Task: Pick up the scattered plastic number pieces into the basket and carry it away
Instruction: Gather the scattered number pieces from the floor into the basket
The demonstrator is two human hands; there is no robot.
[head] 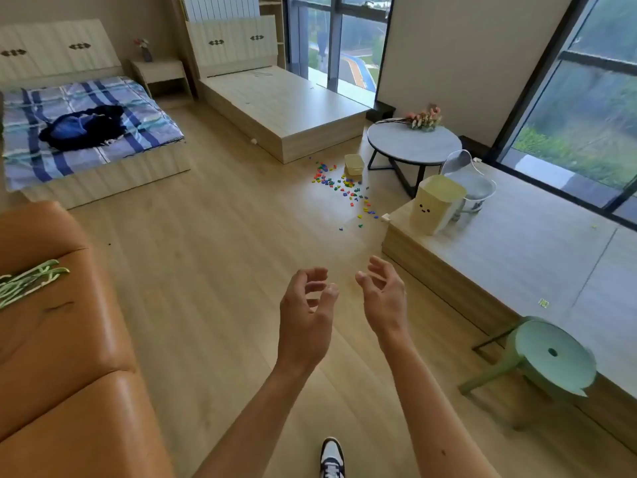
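Left hand [305,315] and right hand [384,298] loosely curled, empty; basket [353,171] upright, long axis pointing away.

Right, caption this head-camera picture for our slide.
Left hand and right hand, empty, held out toward number pieces scattered beside the yellow basket.

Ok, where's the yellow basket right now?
Head view, right of centre: the yellow basket sits on the floor left of the round grey table, next to the number pieces.
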